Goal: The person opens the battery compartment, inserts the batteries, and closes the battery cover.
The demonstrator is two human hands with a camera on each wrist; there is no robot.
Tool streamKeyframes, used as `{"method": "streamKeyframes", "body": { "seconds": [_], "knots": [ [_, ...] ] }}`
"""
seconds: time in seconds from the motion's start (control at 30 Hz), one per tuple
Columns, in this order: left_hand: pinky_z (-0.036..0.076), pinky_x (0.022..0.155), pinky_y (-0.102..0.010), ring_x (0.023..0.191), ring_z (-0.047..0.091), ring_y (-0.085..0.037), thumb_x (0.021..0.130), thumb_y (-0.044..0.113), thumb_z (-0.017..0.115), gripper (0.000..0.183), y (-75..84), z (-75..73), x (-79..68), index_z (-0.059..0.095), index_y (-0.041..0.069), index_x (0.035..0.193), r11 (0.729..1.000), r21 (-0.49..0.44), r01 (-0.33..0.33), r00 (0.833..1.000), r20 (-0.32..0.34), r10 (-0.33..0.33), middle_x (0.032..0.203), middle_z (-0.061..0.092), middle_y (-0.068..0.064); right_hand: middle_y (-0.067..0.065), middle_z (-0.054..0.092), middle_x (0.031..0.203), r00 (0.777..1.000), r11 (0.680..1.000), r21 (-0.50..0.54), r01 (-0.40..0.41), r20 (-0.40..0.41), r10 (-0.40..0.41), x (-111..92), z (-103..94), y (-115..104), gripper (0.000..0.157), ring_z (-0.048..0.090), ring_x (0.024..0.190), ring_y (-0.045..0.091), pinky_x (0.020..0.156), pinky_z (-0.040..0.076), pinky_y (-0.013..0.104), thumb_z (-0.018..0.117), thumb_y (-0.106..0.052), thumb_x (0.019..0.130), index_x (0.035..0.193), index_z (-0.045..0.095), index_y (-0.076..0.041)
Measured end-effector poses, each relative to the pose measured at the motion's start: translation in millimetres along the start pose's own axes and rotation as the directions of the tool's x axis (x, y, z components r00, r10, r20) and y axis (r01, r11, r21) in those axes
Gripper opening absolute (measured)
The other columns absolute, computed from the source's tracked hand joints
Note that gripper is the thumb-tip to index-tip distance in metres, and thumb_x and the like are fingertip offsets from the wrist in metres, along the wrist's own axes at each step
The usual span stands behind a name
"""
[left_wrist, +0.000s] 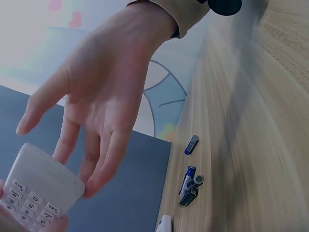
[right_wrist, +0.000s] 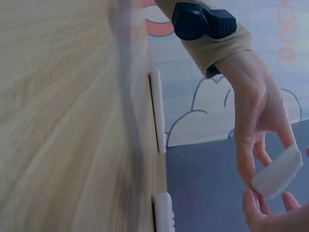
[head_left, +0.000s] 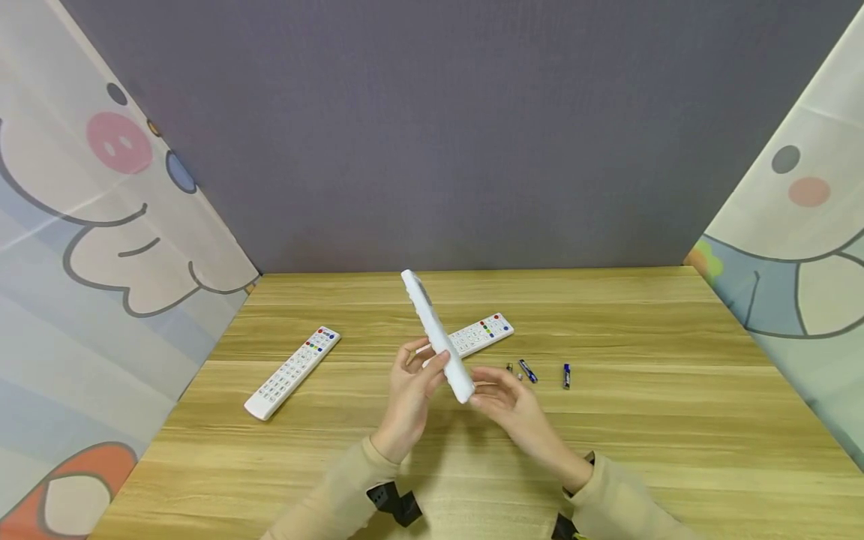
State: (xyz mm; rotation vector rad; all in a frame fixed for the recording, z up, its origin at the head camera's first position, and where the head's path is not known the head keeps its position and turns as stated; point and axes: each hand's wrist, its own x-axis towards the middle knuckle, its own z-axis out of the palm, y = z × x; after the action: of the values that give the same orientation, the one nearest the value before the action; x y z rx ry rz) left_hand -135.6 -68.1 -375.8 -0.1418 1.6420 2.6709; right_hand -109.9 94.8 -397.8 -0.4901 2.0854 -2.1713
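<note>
L hand (head_left: 409, 390) grips long white plastic remote (head_left: 436, 334), tilted above yellowish wood-grain table (head_left: 648, 435); R hand (head_left: 511, 406), fingers loosely extended, @ its lower end. Small blue cylindrical batteries (head_left: 528, 371) nearby.

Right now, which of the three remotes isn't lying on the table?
The raised remote, tilted in the left hand. The far-left remote and the partly hidden remote both lie buttons-up on the table.
</note>
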Motion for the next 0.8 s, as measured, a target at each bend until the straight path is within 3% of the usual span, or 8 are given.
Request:
{"method": "streamKeyframes", "body": {
  "seconds": [0.23,0.4,0.63,0.8],
  "knots": [
    [0.053,0.079,-0.024,0.086,0.059,-0.012,0.08,-0.003,0.06,0.034,-4.6,4.4,-1.3,0.044,0.004,0.109,1.0,0.003,0.004,1.0,0.004,-0.004,0.102,0.051,-0.008,0.028,0.046,0.126,0.996,0.996,0.043,-0.076,-0.042,0.078,1.7,6.8,-1.0,0.049,0.056,0.097,0.006,0.088,0.049,0.019,0.061,0.001,0.082,0.126,0.041,0.009],
    [0.053,0.081,-0.024,0.088,0.058,-0.012,0.081,-0.001,0.06,0.033,-5.3,3.5,0.3,0.044,0.002,0.109,0.999,0.042,0.014,1.0,0.016,-0.015,0.103,0.05,-0.007,0.029,0.048,0.123,0.996,0.997,0.044,-0.071,-0.047,0.073,1.8,6.0,-0.7,0.048,0.057,0.097,0.007,0.087,0.049,0.018,0.062,0.001,0.081,0.125,0.043,0.01],
    [0.054,0.078,-0.023,0.083,0.06,-0.011,0.082,0.003,0.06,0.018,1.6,-0.5,6.0,0.05,0.004,0.096,0.999,0.046,-0.006,1.0,-0.014,0.006,0.095,0.054,-0.004,0.029,0.049,0.121,0.999,0.998,0.032,-0.048,0.0,0.048,-0.5,-2.5,1.0,0.047,0.057,0.099,0.006,0.089,0.048,0.019,0.063,-0.001,0.081,0.123,0.045,0.012],
    [0.055,0.079,-0.024,0.083,0.061,-0.012,0.083,0.003,0.059,0.022,9.8,-4.8,8.9,0.047,0.002,0.102,0.999,0.028,-0.016,0.999,-0.027,0.017,0.098,0.056,-0.006,0.029,0.048,0.121,0.999,0.999,0.019,-0.032,0.036,0.032,-4.1,-8.0,0.3,0.047,0.057,0.099,0.006,0.089,0.049,0.02,0.064,-0.002,0.081,0.121,0.046,0.012]
  ]
}}
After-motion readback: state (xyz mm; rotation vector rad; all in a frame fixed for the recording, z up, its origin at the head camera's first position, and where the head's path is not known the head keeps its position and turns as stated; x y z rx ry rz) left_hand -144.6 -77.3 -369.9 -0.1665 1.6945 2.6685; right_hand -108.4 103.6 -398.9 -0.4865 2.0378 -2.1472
